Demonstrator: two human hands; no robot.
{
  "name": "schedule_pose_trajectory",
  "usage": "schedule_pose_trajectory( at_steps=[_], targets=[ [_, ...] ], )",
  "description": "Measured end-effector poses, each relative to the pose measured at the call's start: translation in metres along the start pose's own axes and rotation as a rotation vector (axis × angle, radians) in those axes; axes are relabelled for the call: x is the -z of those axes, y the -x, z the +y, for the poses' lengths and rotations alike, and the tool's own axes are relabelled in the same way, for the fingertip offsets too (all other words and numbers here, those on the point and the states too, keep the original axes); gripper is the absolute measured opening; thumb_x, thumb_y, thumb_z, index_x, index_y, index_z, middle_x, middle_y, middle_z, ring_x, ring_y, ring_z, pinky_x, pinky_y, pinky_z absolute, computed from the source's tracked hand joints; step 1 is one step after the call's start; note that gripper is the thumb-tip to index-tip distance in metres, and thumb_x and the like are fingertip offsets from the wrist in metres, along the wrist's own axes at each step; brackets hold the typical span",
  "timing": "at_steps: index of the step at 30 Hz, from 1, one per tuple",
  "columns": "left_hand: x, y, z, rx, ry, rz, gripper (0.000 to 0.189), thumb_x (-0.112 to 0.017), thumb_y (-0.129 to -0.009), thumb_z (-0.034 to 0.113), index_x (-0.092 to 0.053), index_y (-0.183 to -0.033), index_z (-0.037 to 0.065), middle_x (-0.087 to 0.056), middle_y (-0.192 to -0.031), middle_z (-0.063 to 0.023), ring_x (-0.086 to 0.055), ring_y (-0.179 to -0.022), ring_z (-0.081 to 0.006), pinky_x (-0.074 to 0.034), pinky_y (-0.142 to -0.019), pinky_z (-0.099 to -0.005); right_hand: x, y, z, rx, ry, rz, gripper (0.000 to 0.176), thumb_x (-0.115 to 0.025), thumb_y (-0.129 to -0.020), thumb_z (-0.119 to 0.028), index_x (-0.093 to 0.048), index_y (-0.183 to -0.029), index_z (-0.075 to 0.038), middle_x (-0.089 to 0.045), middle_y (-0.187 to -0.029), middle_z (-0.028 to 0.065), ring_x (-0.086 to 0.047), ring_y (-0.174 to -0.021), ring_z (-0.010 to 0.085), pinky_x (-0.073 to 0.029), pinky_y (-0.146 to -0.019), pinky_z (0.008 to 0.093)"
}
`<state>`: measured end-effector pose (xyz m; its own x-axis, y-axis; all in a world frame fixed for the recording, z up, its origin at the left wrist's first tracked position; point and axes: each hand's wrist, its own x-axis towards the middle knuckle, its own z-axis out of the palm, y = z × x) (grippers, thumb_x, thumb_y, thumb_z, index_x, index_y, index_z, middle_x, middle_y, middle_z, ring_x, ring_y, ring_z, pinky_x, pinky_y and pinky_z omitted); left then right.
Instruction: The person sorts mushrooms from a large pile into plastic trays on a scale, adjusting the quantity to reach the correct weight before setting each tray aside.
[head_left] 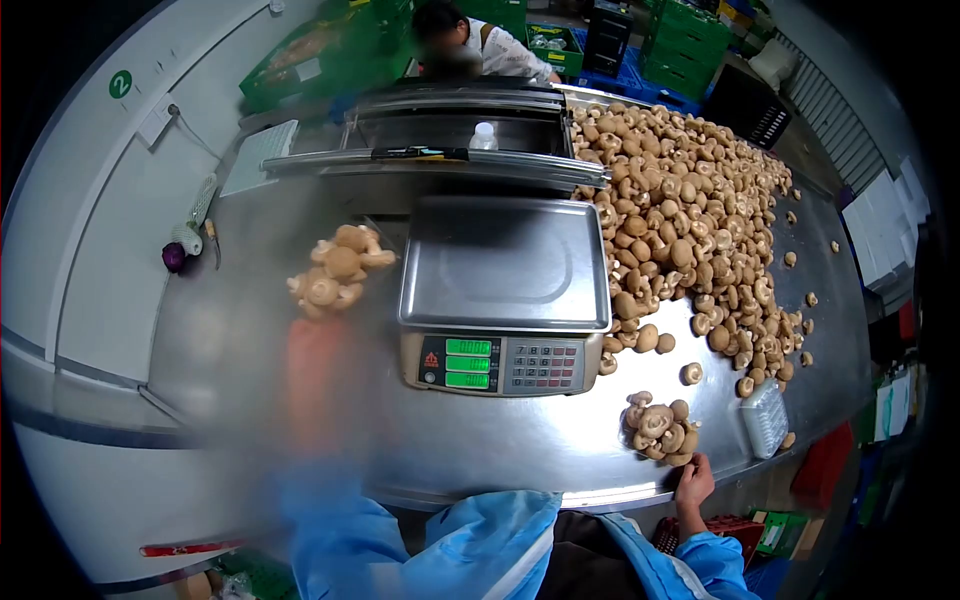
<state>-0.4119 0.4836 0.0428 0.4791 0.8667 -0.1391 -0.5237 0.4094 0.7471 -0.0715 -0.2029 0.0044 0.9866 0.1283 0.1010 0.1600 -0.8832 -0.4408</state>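
My left hand is a blurred orange-pink smear on the left side, its fingers unreadable. It reaches up to a cluster of brown-capped mushrooms left of the scale, overlapping its lower edge. My right hand is at the table's front edge, its fingers closed at the lower right side of another compact mushroom cluster. Any tray under that cluster is hidden. Between my hands stands a digital scale, its green displays lit. Nothing rests on its steel pan.
A big heap of mushrooms covers the right of the steel table, with loose ones around it. Clear plastic trays stand at front right. Behind the scale is a metal-framed machine holding a bottle. A person is beyond it.
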Motion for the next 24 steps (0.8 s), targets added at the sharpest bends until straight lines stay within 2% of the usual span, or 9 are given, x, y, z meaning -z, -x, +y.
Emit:
schedule_pose_trajectory(
  at_steps=[5, 9, 11, 14, 17, 19, 20, 21, 24],
  targets=[
    [-0.022, 0.018, 0.004, -0.172, -0.565, 0.246, 0.012, -0.050, -0.096, -0.005, -0.052, -0.087, 0.002, -0.062, -0.114, -0.0219, -0.062, -0.112, -0.0337, -0.052, -0.103, -0.0467, 0.002, 0.001, -0.002, -0.008, 0.024, -0.007, 0.018, -0.055, -0.086, -0.011, -0.066, -0.101, -0.008, -0.069, -0.087, 0.0151, -0.067, -0.079, 0.0338, -0.052, -0.073, 0.0403],
    [-0.012, 0.017, -0.012, -0.094, -0.171, 0.394, 0.013, -0.049, -0.097, -0.005, -0.052, -0.087, 0.001, -0.061, -0.120, -0.0243, -0.060, -0.118, -0.0360, -0.050, -0.107, -0.0469, 0.003, 0.002, -0.005, 0.017, 0.037, 0.000, 0.017, -0.055, -0.087, -0.012, -0.065, -0.100, -0.009, -0.068, -0.088, 0.0145, -0.067, -0.080, 0.0341, -0.051, -0.072, 0.0395],
    [0.003, 0.018, -0.027, -0.233, -0.427, 0.276, 0.009, -0.049, -0.096, -0.006, -0.055, -0.091, -0.001, -0.061, -0.121, -0.0253, -0.059, -0.119, -0.0370, -0.049, -0.109, -0.0468, 0.003, 0.001, -0.006, -0.018, 0.028, -0.015, 0.016, -0.056, -0.087, -0.013, -0.065, -0.100, -0.010, -0.068, -0.089, 0.0141, -0.067, -0.081, 0.0342, -0.051, -0.073, 0.0397],
    [-0.008, 0.032, -0.031, -0.156, -0.354, 0.232, 0.008, -0.051, -0.096, -0.003, -0.057, -0.100, -0.006, -0.062, -0.121, -0.0266, -0.059, -0.119, -0.0383, -0.049, -0.108, -0.0460, 0.005, 0.001, -0.005, 0.016, 0.053, -0.016, 0.016, -0.056, -0.087, -0.013, -0.065, -0.099, -0.010, -0.068, -0.089, 0.0139, -0.067, -0.083, 0.0350, -0.052, -0.074, 0.0410],
    [-0.013, 0.041, -0.031, -0.092, -0.716, 0.273, 0.017, -0.053, -0.097, 0.003, -0.057, -0.107, -0.010, -0.063, -0.118, -0.0265, -0.062, -0.115, -0.0387, -0.052, -0.104, -0.0441, 0.005, 0.001, -0.008, -0.030, 0.069, -0.028, 0.016, -0.055, -0.087, -0.015, -0.066, -0.099, -0.012, -0.069, -0.090, 0.0137, -0.067, -0.084, 0.0358, -0.052, -0.075, 0.0417],
    [0.032, 0.034, -0.027, 0.062, -0.697, 0.377, 0.024, -0.054, -0.098, 0.010, -0.057, -0.107, -0.012, -0.065, -0.114, -0.0258, -0.066, -0.105, -0.0381, -0.057, -0.097, -0.0439, 0.004, 0.001, -0.007, 0.005, 0.117, 0.007, 0.018, -0.056, -0.086, -0.018, -0.067, -0.099, -0.013, -0.069, -0.090, 0.0140, -0.067, -0.084, 0.0362, -0.053, -0.076, 0.0430],
    [0.076, 0.016, -0.017, 0.225, -0.453, 0.472, 0.027, -0.054, -0.098, 0.014, -0.056, -0.106, -0.012, -0.066, -0.111, -0.0254, -0.069, -0.097, -0.0374, -0.060, -0.090, -0.0444, 0.005, 0.002, -0.006, -0.027, 0.128, -0.013, 0.019, -0.056, -0.086, -0.019, -0.068, -0.100, -0.014, -0.069, -0.090, 0.0142, -0.068, -0.084, 0.0363, -0.053, -0.076, 0.0437],
    [0.102, 0.012, -0.012, 0.253, -0.536, 0.512, 0.028, -0.055, -0.099, 0.017, -0.056, -0.106, -0.010, -0.067, -0.106, -0.0231, -0.070, -0.086, -0.0335, -0.062, -0.079, -0.0425, 0.006, 0.001, -0.008, -0.061, 0.139, -0.027, 0.020, -0.056, -0.086, -0.020, -0.068, -0.100, -0.015, -0.070, -0.090, 0.0144, -0.068, -0.084, 0.0364, -0.053, -0.077, 0.0444],
    [0.063, 0.036, -0.005, 0.175, -1.102, 0.603, 0.023, -0.057, -0.099, 0.020, -0.058, -0.110, -0.001, -0.069, -0.087, -0.0148, -0.065, -0.059, -0.0201, -0.056, -0.050, -0.0331, 0.010, 0.001, -0.016, -0.062, 0.101, 0.006, 0.018, -0.057, -0.086, -0.022, -0.069, -0.097, -0.016, -0.070, -0.089, 0.0129, -0.068, -0.084, 0.0354, -0.053, -0.077, 0.0448]
  ],
)
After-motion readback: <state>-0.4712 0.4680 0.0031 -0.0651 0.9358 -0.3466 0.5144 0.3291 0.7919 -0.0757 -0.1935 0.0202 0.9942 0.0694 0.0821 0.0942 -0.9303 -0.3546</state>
